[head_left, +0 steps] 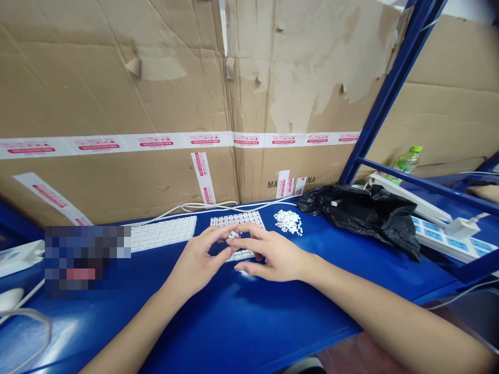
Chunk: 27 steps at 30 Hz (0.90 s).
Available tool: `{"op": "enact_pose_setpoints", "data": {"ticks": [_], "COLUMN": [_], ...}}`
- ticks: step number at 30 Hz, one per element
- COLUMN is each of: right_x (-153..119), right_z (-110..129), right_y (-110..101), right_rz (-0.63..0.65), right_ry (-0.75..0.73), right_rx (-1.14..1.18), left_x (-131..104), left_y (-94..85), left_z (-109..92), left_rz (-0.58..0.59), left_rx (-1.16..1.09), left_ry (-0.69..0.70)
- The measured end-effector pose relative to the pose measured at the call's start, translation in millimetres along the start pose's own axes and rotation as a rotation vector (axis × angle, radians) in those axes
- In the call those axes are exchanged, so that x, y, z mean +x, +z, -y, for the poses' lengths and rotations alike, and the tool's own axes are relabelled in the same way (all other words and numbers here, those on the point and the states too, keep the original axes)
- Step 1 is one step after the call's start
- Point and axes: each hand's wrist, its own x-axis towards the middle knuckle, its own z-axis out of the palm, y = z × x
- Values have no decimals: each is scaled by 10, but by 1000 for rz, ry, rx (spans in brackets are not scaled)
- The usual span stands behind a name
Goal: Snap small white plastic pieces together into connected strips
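Over the middle of the blue table, my left hand (198,258) and my right hand (275,254) meet at a small white piece with dark marks (233,235). My left thumb and index finger curve around it in a pinch. Fingertips of my right hand also press at the piece, while the right thumb stands apart lower down. Beneath and behind the hands lies a white keyboard-like panel with rows of dark marks (244,218), partly covered by my fingers. To its right is a heap of small white parts (288,222). Something white, mostly hidden, lies under my right thumb.
A white keyboard (163,232) lies left, beside a blurred-out patch. On the right are a crumpled black plastic bag (362,213), a power strip (456,241) and a green-capped bottle (407,162). White cables run along the cardboard wall (156,93); a blue frame post (390,98) rises at right.
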Motion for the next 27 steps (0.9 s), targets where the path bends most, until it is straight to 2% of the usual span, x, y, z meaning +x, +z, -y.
{"op": "enact_pose_setpoints", "data": {"ticks": [7,9,11,13,15,20,27], "right_x": [-15,-3,9,9,-5,-37,-17], "right_z": [59,65,41,-16,-91,-226,-250], "right_y": [6,-7,-17,-19,-11,21,35], "right_rz": [40,34,-17,-76,-93,-28,55], "right_ry": [64,88,161,265,341,390,381], "right_rx": [68,29,-44,-121,-161,-150,-125], "left_x": [9,23,40,57,66,63,67], "left_y": [-41,-123,-230,-328,-388,-367,-323], "left_z": [-38,-54,-48,-22,12,53,49], "left_rz": [-60,-85,-154,-164,-146,-53,35], "left_rx": [81,121,187,262,325,372,409], "left_ry": [92,32,-137,-296,-377,-421,-498]}}
